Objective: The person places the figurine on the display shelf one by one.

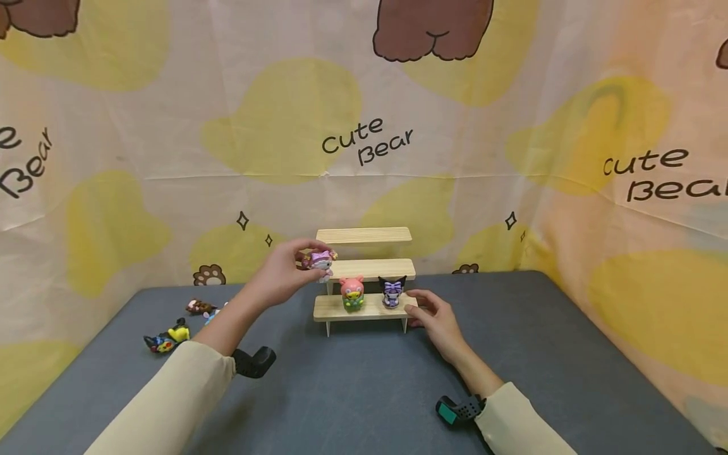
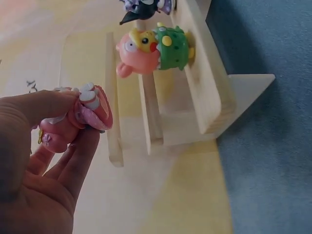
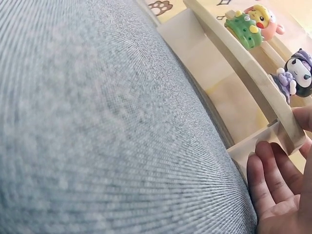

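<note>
Between thumb and fingers, my left hand (image 1: 284, 273) pinches a small pink-and-white toy figurine (image 1: 321, 261) beside the middle tier of a three-tier wooden display stand (image 1: 327, 309). The left wrist view shows this figurine (image 2: 58, 131) tipped over, its underside facing the camera. On the bottom tier stand a pink figurine in a green outfit (image 1: 352, 296) and, to its right, a black-and-purple figurine with a bow (image 1: 392, 294). My right hand (image 1: 436, 325) grips the right end of that tier, its fingers (image 3: 275, 178) curled below the board.
Several more figurines lie at the table's left: a black-and-yellow one (image 1: 167, 339), a brown one (image 1: 200, 306) and a blue-and-white one (image 1: 210, 315) partly hidden by my left forearm. A printed cloth (image 1: 284, 126) rises behind the grey table (image 1: 352, 392).
</note>
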`<action>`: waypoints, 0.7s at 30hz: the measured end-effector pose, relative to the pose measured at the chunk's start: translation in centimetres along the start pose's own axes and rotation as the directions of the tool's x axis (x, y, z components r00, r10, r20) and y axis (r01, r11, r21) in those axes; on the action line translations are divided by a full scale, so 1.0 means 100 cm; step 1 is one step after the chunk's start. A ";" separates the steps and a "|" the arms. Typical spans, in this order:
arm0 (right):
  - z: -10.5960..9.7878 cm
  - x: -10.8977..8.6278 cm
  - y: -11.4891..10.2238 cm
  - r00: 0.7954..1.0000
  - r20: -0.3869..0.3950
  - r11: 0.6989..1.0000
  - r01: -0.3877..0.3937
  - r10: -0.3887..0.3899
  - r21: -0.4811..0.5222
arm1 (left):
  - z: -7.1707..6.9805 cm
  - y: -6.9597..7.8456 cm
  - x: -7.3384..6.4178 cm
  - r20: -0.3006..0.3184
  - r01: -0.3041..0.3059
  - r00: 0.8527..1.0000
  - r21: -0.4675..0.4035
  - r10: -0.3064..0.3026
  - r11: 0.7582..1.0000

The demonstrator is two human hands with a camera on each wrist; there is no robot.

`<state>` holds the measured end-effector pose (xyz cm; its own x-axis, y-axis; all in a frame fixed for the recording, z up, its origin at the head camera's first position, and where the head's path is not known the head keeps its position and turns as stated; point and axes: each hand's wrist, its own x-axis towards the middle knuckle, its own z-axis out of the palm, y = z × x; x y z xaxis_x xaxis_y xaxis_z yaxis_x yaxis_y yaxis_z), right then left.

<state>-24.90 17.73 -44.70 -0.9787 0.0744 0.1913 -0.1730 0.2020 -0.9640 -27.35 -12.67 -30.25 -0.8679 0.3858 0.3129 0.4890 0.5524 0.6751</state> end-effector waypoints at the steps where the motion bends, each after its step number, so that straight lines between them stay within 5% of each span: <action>1: -0.001 0.000 -0.001 1.000 -0.003 1.000 0.000 0.000 0.000 | 0.001 0.002 0.003 0.005 -0.012 1.000 0.009 0.012 1.000; 21: 0.003 0.000 0.000 1.000 -0.021 1.000 0.001 -0.001 0.026 | 0.026 0.023 0.056 0.169 -0.104 0.980 0.001 0.102 0.995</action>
<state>-24.97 17.47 -44.80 -0.9761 0.0945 0.1959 -0.1772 0.1765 -0.9682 -30.83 -7.35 -28.72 -0.7860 0.5594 0.2634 0.5769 0.5101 0.6380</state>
